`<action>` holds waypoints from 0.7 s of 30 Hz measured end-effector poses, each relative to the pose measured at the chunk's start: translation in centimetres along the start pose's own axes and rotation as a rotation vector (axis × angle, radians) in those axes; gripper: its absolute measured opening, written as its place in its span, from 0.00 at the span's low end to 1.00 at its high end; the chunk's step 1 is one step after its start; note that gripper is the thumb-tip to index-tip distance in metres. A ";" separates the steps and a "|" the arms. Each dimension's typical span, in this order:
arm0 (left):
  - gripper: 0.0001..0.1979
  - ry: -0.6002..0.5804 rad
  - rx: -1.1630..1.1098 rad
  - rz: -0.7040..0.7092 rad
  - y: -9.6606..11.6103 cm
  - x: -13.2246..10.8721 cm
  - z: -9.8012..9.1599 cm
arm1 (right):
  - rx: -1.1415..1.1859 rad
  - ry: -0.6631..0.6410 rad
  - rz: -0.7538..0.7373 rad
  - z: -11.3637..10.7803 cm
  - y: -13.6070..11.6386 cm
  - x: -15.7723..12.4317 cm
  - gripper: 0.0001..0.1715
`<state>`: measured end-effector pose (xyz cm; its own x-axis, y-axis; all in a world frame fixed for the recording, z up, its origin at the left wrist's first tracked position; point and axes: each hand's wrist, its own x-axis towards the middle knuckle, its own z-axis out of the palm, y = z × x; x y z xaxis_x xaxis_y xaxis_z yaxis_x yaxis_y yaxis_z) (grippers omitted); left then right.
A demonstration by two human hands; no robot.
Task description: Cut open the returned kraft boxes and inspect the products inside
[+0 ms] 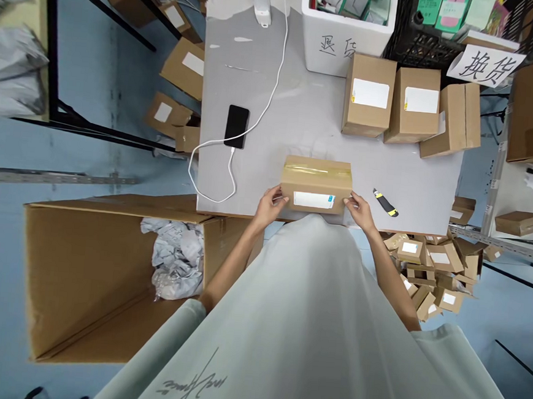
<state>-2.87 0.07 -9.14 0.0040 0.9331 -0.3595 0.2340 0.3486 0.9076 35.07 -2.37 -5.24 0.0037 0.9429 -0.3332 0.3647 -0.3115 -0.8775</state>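
Observation:
A taped cardboard box [316, 184] with a white label on its near side rests at the front edge of the grey table [252, 78]. My left hand [271, 206] grips its left end, thumb on the near face. At the opposite end, my right hand [358, 209] holds the box in the same way. To the right of that hand lies a black and yellow box cutter [385, 203]. The fingertips behind the box's ends are partly hidden.
Three cardboard boxes [370, 97] stand at the back right, before a white bin [348, 43] and a black crate [426, 52]. A phone [236, 126] with a white cable lies left. A large open carton [103, 285] and a pile of small boxes [436, 268] flank me.

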 end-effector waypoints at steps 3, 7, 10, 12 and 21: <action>0.34 0.043 0.039 -0.017 0.5 1.4 -0.3 | -0.020 0.021 0.036 -0.3 -0.5 1.8 0.42; 0.28 0.067 0.050 -0.075 1.7 2.8 0.2 | -0.067 0.020 0.100 0.1 -0.7 4.6 0.36; 0.27 0.081 0.010 -0.104 2.1 3.2 0.5 | -0.048 0.001 0.112 0.1 -0.4 5.8 0.35; 0.31 0.072 -0.025 -0.130 2.1 2.9 0.4 | -0.024 -0.004 0.132 0.0 -0.1 5.7 0.37; 0.65 -0.167 -0.144 -0.180 2.3 -0.6 1.1 | 0.188 -0.181 0.172 1.5 0.1 1.2 0.62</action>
<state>-1.23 0.22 -7.04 0.1381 0.8318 -0.5376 0.1047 0.5275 0.8431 33.74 -1.47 -6.25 -0.1215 0.8436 -0.5231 0.1943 -0.4966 -0.8460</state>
